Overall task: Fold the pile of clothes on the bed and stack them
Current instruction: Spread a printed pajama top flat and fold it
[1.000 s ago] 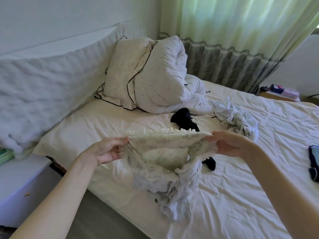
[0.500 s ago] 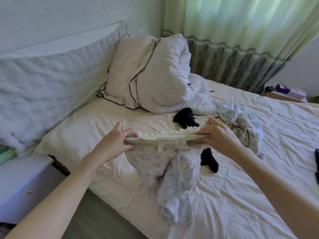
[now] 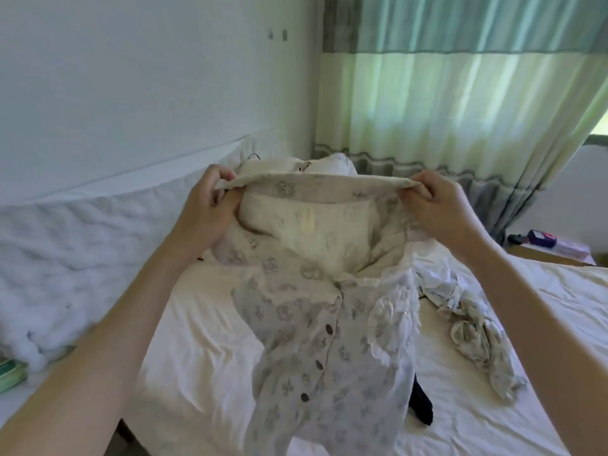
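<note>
Printed shirt (image 3: 316,324) is now hanging higher than half a second ago, raised from near the bed (image 3: 197,340) to in front of the wall and curtain (image 3: 460,110). Left hand (image 3: 207,209) and right hand (image 3: 441,209) are pinching its top edge, stretching it sideways. Its long axis is running downward, buttoned front facing the camera, above the mattress.

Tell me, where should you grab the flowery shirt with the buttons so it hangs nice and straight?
Take the flowery shirt at its top edge, one grip at each shoulder end, coming from the sides. The left hand and right hand pinch it there now. The edge pulls tight between them, so the buttoned front hangs down, facing the person, above the bed, probably ready to lay flat.
</note>
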Demonstrator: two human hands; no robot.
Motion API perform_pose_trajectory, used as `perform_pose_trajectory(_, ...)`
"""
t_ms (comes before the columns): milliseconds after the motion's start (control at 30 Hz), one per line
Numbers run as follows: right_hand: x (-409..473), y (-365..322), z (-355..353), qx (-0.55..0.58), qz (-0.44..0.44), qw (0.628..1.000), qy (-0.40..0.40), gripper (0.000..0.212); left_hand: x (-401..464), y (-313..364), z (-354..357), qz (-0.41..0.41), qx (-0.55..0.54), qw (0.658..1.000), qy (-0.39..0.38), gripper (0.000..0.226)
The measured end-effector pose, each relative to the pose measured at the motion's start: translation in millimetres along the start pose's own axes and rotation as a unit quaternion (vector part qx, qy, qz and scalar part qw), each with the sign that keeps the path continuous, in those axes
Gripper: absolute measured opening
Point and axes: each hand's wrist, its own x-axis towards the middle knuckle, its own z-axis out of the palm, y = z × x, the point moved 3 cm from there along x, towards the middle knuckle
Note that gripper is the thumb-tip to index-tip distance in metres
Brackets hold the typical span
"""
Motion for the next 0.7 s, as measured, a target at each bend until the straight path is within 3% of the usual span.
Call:
perform_pose_trajectory(100, -11.1, 26.1, 11.5, -0.027, 0.062, 0.993, -0.097, 0.013, -14.6, -20.2, 16.0, -0.031, 0.027, 0.995, -0.096, 0.017)
perform_pose_trajectory(300, -25.0, 39.7, 24.2, 0.028, 0.067, 0.98, -0.185, 0.014, -20.7, -25.4, 7.2, -0.036, 0.003, 0.985, -0.169, 0.007)
perform_pose_trajectory(400, -26.2, 46.5, 31.1, 0.045, 0.086, 0.975, -0.2, 0.023, -26.2, -27.0, -0.3, -0.033, -0.016, 0.983, -0.182, 0.006)
perform_pose_trajectory(533, -27.6, 53.3, 41.0, 0.171, 0.138, 0.952, -0.212, 0.029, -34.1, -31.1, -1.2, -0.024, -0.01, 0.985, -0.169, 0.009)
perform_pose_trajectory(700, -16.1, 54.8, 43.8, 0.111, 0.073, 0.973, -0.187, 0.026, -28.7, -27.3, -11.0, 0.009, 0.022, 0.989, -0.145, 0.017)
